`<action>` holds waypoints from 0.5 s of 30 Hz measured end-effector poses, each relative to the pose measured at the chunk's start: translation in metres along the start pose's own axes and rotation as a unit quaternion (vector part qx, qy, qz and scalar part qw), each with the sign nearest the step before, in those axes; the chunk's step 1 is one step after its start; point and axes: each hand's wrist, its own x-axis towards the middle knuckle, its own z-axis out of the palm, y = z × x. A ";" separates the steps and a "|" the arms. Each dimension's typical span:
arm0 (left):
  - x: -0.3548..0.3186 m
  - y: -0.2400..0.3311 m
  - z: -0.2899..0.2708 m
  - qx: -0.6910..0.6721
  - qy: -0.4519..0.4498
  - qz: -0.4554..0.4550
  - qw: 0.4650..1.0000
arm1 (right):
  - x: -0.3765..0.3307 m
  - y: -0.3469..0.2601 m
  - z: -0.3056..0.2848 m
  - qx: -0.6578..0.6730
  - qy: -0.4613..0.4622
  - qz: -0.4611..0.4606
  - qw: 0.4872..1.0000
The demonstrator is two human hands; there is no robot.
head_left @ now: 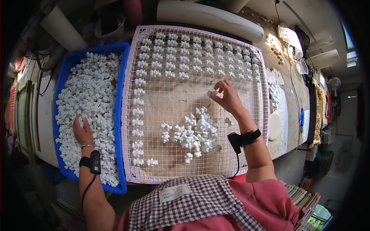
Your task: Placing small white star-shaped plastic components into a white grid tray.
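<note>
A wire grid rack (177, 92) with a pale pink frame lies before me, bearing small white knobbly pieces. Several tidy rows of them run along its far part, and one column goes down its left side. A loose pile of the same pieces (194, 133) sits near the middle front. Over the grid, my right hand (228, 97) pinches one white knobbly piece (211, 93) at its fingertips, short of the rows. My left hand (83, 133) is in the blue tray (121, 115) at the left, its fingers curled round a white piece (81, 121) among the heap.
A long white roll (210, 19) lies behind the rack. On the right, the worktop holds a pale sheet (279, 111), a round pale disc (274, 126) and a blue-handled tool (302, 116). Cables trail from bands on both my forearms.
</note>
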 end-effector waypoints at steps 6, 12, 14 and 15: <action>0.000 -0.002 0.001 0.006 0.008 0.006 1.000 | -0.001 0.014 0.010 0.138 -0.013 0.065 0.988; 0.002 -0.001 0.002 -0.011 0.009 0.008 1.000 | 0.007 0.024 0.014 -0.001 0.064 0.044 0.997; 0.002 0.001 0.004 -0.007 0.006 0.005 1.000 | 0.008 0.031 0.016 0.079 0.078 0.080 0.991; 0.001 -0.002 0.003 0.002 0.004 -0.002 1.000 | 0.008 0.024 0.015 0.080 0.075 0.079 0.991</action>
